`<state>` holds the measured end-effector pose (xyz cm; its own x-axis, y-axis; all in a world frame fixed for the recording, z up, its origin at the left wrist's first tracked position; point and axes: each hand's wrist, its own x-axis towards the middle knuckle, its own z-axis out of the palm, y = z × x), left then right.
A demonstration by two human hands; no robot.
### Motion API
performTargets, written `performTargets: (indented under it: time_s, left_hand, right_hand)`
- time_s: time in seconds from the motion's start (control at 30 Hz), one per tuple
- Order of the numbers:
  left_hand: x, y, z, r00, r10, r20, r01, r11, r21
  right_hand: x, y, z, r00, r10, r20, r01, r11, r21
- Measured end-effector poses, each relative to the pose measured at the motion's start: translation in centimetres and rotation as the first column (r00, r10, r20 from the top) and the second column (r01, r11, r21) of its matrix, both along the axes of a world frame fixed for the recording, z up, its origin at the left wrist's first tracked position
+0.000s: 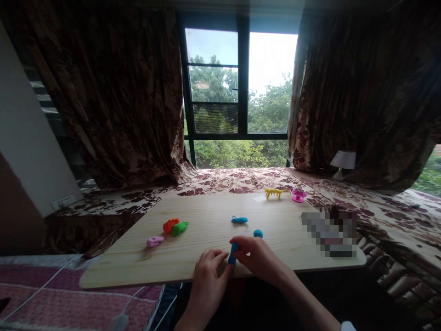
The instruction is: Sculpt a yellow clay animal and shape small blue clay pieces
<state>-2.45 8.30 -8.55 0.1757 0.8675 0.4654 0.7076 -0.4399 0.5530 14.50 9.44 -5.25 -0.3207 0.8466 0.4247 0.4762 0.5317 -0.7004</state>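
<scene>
At the near edge of the wooden board, a blue piece of what looks like modelling clay (233,253) stands between my two hands. My right hand (257,257) pinches its upper part between thumb and fingers. From the other side, my left hand (210,273) has its thumb and curled fingers at the lower end. A round blue lump (258,234) lies just beyond my right hand. Farther off rests a long blue piece with a thin loop (240,220). Parts of the held piece are hidden by my fingers.
On the board (131,262), orange (170,225), green (179,228) and pink (155,241) shapes lie at left. A yellow legged figure (273,193) and a magenta piece (299,195) stand at the back. A blurred-out patch (332,234) covers the right side.
</scene>
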Motion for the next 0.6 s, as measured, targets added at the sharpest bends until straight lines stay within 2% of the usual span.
performTargets:
  time_s: [0.1, 0.3, 0.6]
  left_hand:
    - [-0.1, -0.1, -0.4, 1.0, 0.017, 0.012, -0.017, 1.0, 0.004]
    - [0.0, 0.1, -0.3, 1.0, 0.021, -0.011, -0.021, 1.0, 0.016]
    - [0.0, -0.1, -0.9, 0.998, 0.055, 0.004, -0.056, 0.997, 0.048]
  right_hand:
    - [0.0, -0.2, 0.1, 1.0, 0.006, 0.021, -0.006, 1.0, 0.022]
    - [-0.4, -0.5, 0.2, 0.999, -0.012, 0.046, 0.01, 0.999, 0.035]
    - [-0.4, -0.2, -0.9, 1.0, -0.005, 0.02, 0.004, 1.0, 0.021]
